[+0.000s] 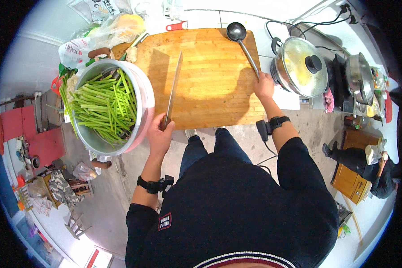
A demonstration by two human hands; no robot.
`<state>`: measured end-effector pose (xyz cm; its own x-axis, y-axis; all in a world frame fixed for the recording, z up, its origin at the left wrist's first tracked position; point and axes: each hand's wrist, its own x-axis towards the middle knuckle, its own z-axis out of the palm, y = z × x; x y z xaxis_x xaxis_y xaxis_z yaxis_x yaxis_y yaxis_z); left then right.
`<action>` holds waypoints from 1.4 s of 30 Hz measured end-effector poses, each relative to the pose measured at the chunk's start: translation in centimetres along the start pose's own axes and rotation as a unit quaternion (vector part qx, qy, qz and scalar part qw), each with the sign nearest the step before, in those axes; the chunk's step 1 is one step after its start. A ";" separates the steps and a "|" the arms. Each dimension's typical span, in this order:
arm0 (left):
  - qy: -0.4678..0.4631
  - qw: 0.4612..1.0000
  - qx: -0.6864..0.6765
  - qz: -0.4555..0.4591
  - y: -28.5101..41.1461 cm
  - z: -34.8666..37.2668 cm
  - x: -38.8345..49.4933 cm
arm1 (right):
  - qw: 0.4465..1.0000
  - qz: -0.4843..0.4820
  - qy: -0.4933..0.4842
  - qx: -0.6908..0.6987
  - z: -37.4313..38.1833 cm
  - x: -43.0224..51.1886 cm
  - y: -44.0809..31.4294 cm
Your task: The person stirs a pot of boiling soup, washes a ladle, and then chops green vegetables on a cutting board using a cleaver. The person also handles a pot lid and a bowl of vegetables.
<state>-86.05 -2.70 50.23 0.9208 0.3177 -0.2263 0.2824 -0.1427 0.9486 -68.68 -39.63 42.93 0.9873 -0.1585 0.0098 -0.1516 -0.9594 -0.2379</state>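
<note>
My left hand (160,134) grips the handle of a kitchen knife (175,83) at the near left edge of a wooden cutting board (204,80); the blade stands on edge, pointing away from me. My right hand (264,86) holds the handle of a metal ladle (237,31), whose dark bowl lies at the board's far right part. Left of the board, a large metal pot (147,90) is heaped with cut green stalks (104,104). A lidded pan (301,67) with yellowish food under its glass lid stands right of my right hand.
A red-handled peeler (176,26) lies beyond the board. Plastic bags (120,28) and a cauliflower piece (131,54) are at the far left. Black cables (308,25) run behind the pan. Another metal pan (360,78) stands farther right. A person in dark clothes (355,167) is at the right.
</note>
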 end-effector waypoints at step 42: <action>0.292 0.956 0.040 0.009 4.4 -13.6 3.0 | 0.952 -0.182 -0.223 0.100 -5.5 -8.6 -2.7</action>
<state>-85.71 10.41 56.77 0.6254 0.7799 -0.0255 0.3086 -0.2171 0.9261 -77.05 -36.92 48.84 0.9014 0.3340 -0.2756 0.1731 -0.8614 -0.4776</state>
